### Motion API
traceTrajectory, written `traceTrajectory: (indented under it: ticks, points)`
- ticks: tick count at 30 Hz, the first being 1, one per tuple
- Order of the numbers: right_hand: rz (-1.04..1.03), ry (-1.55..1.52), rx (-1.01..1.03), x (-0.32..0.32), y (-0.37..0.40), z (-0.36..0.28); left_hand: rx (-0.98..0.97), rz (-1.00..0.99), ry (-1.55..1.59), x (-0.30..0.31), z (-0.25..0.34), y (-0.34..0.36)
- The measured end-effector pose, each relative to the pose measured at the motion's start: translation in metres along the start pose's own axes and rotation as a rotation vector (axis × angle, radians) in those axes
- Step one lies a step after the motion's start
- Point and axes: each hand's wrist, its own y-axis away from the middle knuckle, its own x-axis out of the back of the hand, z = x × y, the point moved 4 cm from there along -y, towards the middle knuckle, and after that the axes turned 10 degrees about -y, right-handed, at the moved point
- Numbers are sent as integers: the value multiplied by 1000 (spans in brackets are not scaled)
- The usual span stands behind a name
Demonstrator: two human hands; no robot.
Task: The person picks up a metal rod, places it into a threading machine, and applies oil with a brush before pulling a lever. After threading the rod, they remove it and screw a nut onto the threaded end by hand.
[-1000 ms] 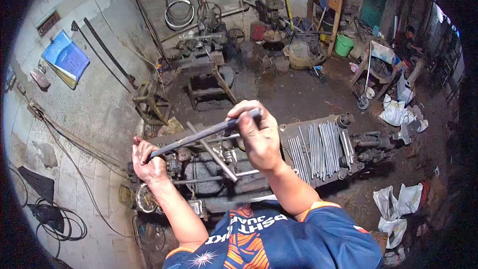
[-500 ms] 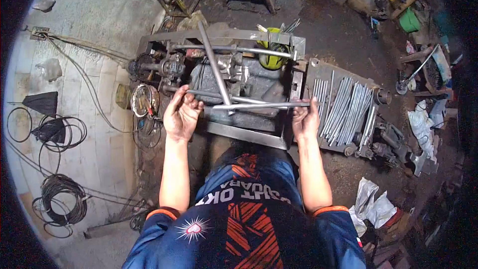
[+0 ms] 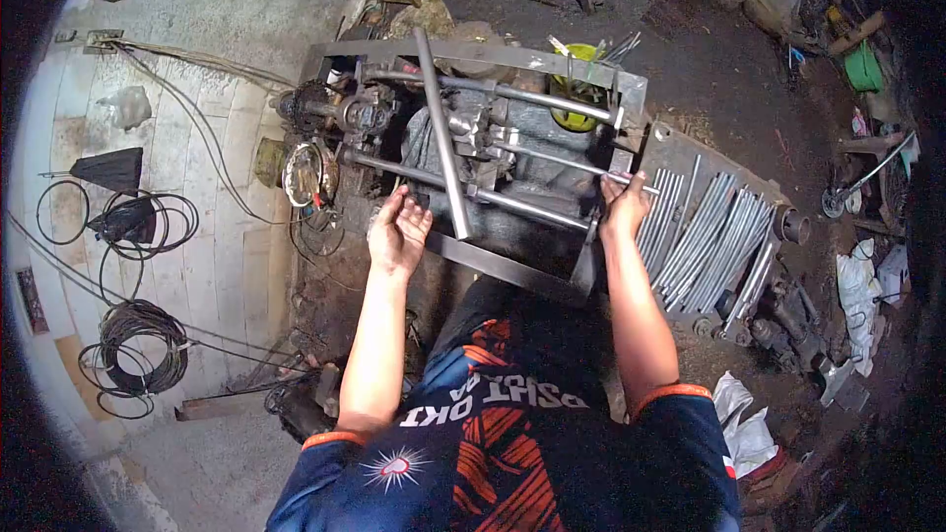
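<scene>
**At the rod machine in a cluttered workshop**

Head camera, looking straight down: a person in a blue and orange jersey (image 3: 512, 453) stands tight against a greasy machine set in a rectangular steel frame (image 3: 493, 52).

- The right hand (image 3: 623, 207) is closed around the near end of a thin steel rod (image 3: 552, 160). The rod lies slanted across the machine's dark body, reaching from the middle of the frame out to its right-hand edge.
- The left hand (image 3: 399, 232) is open with the fingers loosely spread and holds nothing. It is just beside the long lower shaft (image 3: 512, 205) at the front of the machine; I cannot tell whether it touches.

A square bar (image 3: 441, 133) lies across the frame from back to front. A yellow tub (image 3: 576, 89) stuffed with short rods sits at the far right corner. Just right of the frame, a sloping metal tray (image 3: 680, 143) carries a spread of loose bright rods (image 3: 709, 227). A pulley wheel (image 3: 304, 174) hangs off the machine's left side.

The floor under the machine is dark, oily earth. To the left it turns to pale scored concrete (image 3: 217, 266), where black cable coils (image 3: 138, 355) lie. White sacks (image 3: 749, 424) are slumped at the lower right, and a green bucket (image 3: 865, 64) stands among scrap at the far right.
</scene>
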Motion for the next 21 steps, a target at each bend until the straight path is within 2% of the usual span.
traceTrajectory:
  ticks: [3, 5, 7, 9, 10, 11, 13, 14, 15, 17, 18, 20, 21]
  points:
    - [1, 20, 2, -14, 5, 2, 25, -43, -60, 11, 6, -26]
    - [-17, 42, 11, -26, 10, -1, -24, -46, -174, 12, 12, -46]
    - [-158, 49, -200, -38, 3, 10, -71, -15, -344, 2, 22, -59]
    - [-167, 20, -316, -45, -4, 29, -316, -24, -907, -5, 29, -81]
    - [-125, -18, -359, -49, -9, 43, -483, -120, -1068, -14, 31, -93]
    - [-78, -56, -402, -50, -12, 58, -651, -96, -1445, -16, 32, -101]
    - [24, 1, -403, -56, -6, 82, -1057, -234, -1735, -15, 24, -129]
    - [42, -14, -402, -59, -1, 93, -1017, -301, -1710, -8, 16, -147]
    - [58, -32, -399, -63, 2, 103, -615, -283, -1863, -7, 12, -157]
    - [31, -54, -378, -73, 12, 120, -749, -205, -1816, 6, -6, -178]
    - [41, -63, -399, -82, 21, 123, -742, -221, -1806, 4, -7, -181]
    - [45, -6, -391, -90, 28, 128, -537, -280, -1746, 3, -12, -193]
    - [49, 22, -381, -94, 32, 128, -530, -299, -1738, 6, -16, -198]
